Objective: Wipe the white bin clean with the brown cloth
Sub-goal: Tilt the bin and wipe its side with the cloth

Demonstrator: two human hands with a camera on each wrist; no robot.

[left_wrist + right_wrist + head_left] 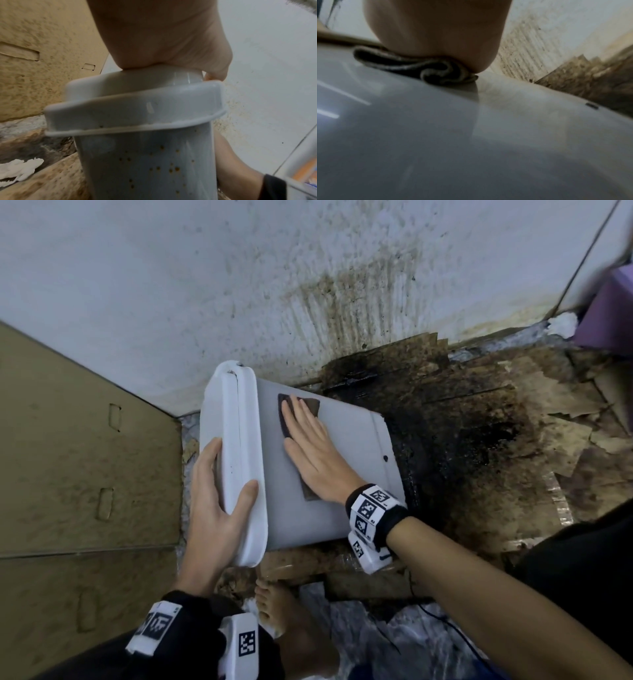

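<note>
The white bin [349,446] lies on its side on the floor, lid end [236,440] to the left. My left hand [227,474] grips that lid end, thumb over the rim and fingers on the lid's face. My right hand [305,436] lies flat with straight fingers on the bin's upturned side and presses the folded brown cloth [310,405] against it. In the left wrist view the bin's wall [145,155] carries brown specks below the lid [133,108]. The right wrist view shows the cloth [412,65] bunched under my palm [436,33] on the smooth wall [436,135].
A stained white wall [308,285] stands just behind the bin. Flat cardboard [68,457] leans at the left. Dark, dirty floor with torn cardboard pieces [496,440] spreads to the right. A purple object [609,313] sits top right. My bare foot [274,607] is below the bin.
</note>
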